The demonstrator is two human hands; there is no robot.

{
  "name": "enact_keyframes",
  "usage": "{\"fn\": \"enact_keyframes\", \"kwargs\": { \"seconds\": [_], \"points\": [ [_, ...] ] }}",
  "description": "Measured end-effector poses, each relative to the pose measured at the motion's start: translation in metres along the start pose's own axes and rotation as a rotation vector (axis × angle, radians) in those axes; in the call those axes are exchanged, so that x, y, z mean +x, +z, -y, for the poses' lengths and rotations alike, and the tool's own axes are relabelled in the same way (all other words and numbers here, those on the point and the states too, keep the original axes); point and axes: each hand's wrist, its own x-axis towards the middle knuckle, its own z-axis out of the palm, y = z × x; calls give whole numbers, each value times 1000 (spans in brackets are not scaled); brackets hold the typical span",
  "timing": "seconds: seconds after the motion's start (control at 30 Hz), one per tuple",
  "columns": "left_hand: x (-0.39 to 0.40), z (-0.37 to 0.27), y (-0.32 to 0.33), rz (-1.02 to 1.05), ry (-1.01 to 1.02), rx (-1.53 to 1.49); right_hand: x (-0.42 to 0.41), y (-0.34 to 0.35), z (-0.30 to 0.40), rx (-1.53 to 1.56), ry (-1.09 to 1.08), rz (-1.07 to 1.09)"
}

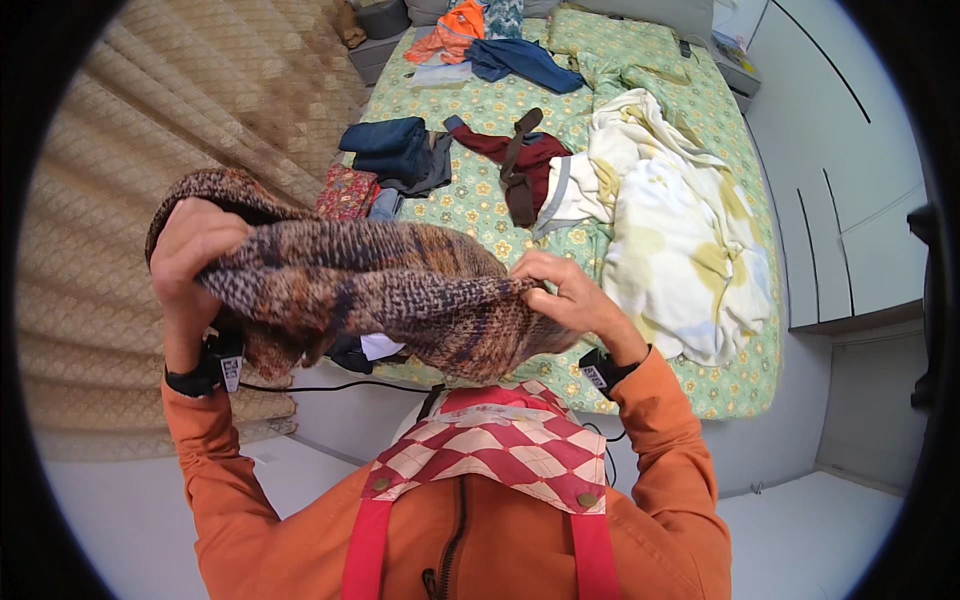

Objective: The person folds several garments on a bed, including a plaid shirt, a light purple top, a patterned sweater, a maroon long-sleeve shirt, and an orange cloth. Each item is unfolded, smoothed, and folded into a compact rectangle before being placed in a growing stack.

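A brown, black and rust knitted garment [375,292] is stretched between my two hands, above the near edge of the bed. My left hand [196,247] grips its left end, where a fold loops up over the knuckles. At the other end, my right hand [562,289] pinches a gathered edge between thumb and fingers. The knit hangs in loose folds, and its full shape cannot be made out. Beneath it, a dark and white cloth [367,349] is partly hidden at the bed's near left corner.
On the green flowered bedsheet [480,180] lie folded jeans [386,146], a red patterned cloth [346,189], a maroon top [540,169] and a white-and-yellow blanket [682,240]. Farther back are a blue garment [525,64] and an orange garment [457,34]. Curtains [187,112] hang left; white cabinets [847,180] stand right.
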Motion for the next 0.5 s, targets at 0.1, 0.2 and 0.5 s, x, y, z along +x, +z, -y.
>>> {"fn": "enact_keyframes", "kwargs": {
  "seconds": [0.1, 0.2, 0.5],
  "points": [
    [10, -21, 4, 26, 111, -99, 4, 0, -7, -140, -113, 53],
    [21, -36, 0, 86, 206, -168, 19, 16, -17, -112, -204, 220],
    [-10, 27, 15, 130, -178, 21, 10, -6, -24, -236, -73, -2]
  ]
}}
